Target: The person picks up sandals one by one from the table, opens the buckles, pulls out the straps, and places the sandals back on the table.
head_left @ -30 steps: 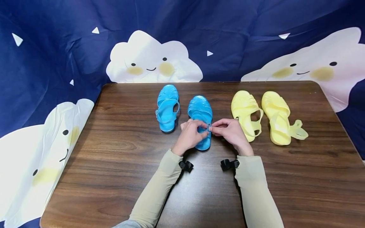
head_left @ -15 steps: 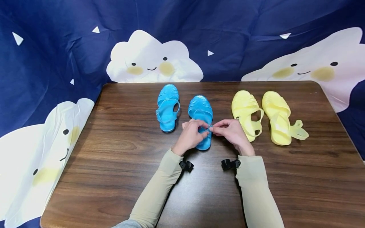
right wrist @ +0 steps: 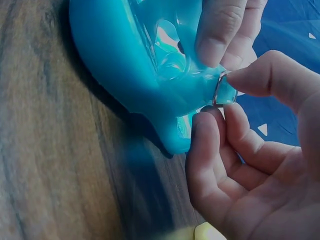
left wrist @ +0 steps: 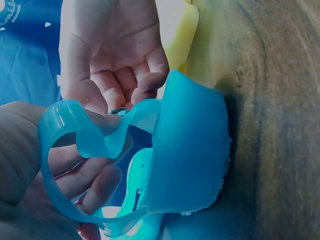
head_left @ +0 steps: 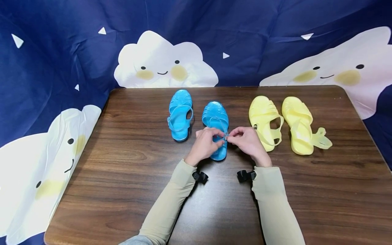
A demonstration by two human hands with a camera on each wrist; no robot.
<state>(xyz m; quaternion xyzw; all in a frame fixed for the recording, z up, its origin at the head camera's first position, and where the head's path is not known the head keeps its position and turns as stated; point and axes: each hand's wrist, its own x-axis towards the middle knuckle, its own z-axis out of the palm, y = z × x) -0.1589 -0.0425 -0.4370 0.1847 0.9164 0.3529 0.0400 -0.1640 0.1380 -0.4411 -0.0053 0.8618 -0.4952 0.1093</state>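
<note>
A blue jelly sandal (head_left: 215,112) lies on the table, toe pointing away. Over its right side my left hand (head_left: 203,143) pinches the ankle strap between thumb and fingers. My right hand (head_left: 247,142) meets it there, its thumb and fingertips pinching the small metal buckle (right wrist: 217,92) at the strap's end. In the left wrist view the ankle strap (left wrist: 60,117) bends in a loop above the heel. Fingers cover part of the strap near the buckle. To the left sits the other blue sandal (head_left: 180,117), its strap looped across the heel.
Two yellow sandals stand to the right: the nearer yellow sandal (head_left: 262,109) has its strap looped, the farther yellow sandal (head_left: 296,110) has its strap spread out rightward. The brown wooden table (head_left: 122,163) ends at a dark blue cloud-print curtain (head_left: 239,27).
Both hands stay at the same blue sandal's strap. The right fingertips have shifted only slightly at the buckle; the sandals lie where they were.
</note>
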